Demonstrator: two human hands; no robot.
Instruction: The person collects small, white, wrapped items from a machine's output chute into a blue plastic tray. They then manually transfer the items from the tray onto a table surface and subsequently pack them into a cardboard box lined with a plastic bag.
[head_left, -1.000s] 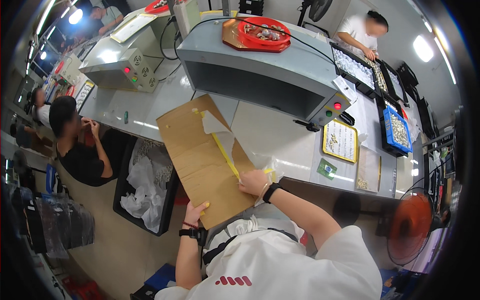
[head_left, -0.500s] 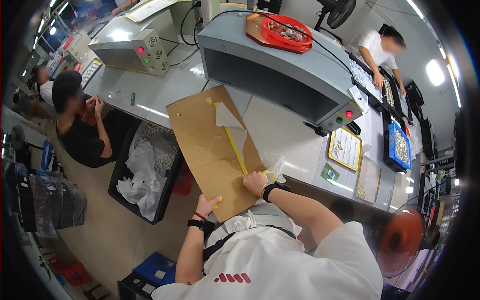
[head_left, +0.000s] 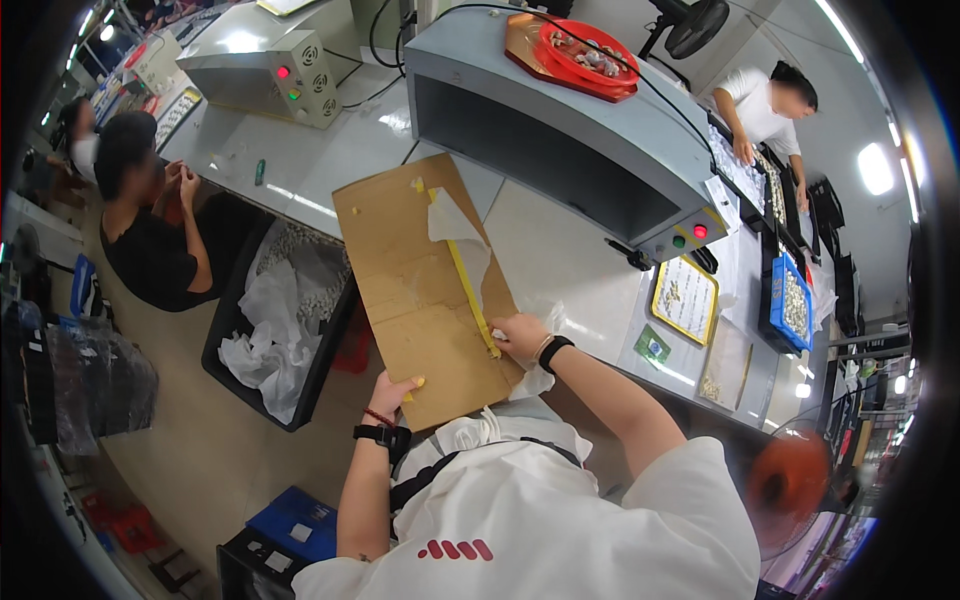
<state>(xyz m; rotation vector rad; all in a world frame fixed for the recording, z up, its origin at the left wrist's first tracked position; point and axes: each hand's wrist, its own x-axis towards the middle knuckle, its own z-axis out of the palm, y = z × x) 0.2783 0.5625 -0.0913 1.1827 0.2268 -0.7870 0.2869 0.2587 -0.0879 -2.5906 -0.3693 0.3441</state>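
A flat brown cardboard sheet, creased and scuffed, lies tilted from my waist up onto the table edge. My left hand grips its lower left edge, thumb on top. A strip of yellow tape runs down its right side, along a torn piece of white paper. My right hand is closed at the tape's lower end, by the cardboard's right edge. Something small and whitish shows at its fingertips, too small to make out. Crumpled translucent white film hangs below that hand.
A grey tunnel-like machine stands on the table ahead, a red tray on top. At right are a yellow-rimmed tray and blue basket. A black bin stands left, near a seated person.
My right hand has moved slightly up along the cardboard, and the tape's lower end now shows beside its fingers. The cardboard and my left hand have shifted a little upward and left in view.
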